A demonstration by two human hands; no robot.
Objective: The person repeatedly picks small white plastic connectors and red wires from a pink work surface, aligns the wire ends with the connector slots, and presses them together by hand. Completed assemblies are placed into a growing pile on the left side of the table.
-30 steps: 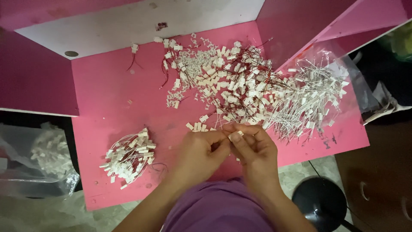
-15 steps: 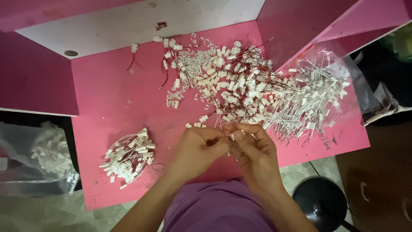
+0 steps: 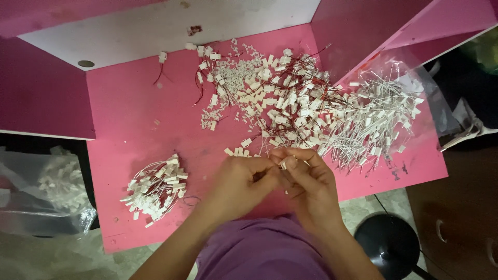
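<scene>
Head view: both hands (image 3: 275,181) stay pinching one small white connector (image 3: 282,165).

loose connector heap (image 3: 290,98) behind hands | small bundle (image 3: 155,189) left on table (image 3: 129,114) | bag (image 3: 52,192) far left

I count two hands: my left hand (image 3: 239,181) and right hand (image 3: 306,181), meeting at 6 o'clock over one pink table (image 3: 129,109). One small white connector (image 3: 282,165) sits pinched between them. Heaps of wired white connectors: two, one large heap (image 3: 290,103) at 12 to 2 o'clock and one small bundle (image 3: 155,189) at 8 o'clock; pieces in each too many to count. One clear plastic sheet (image 3: 415,88) at 3 o'clock. One clear bag (image 3: 46,192) at 9 o'clock. One black stool (image 3: 391,246) at 5 o'clock.
</scene>
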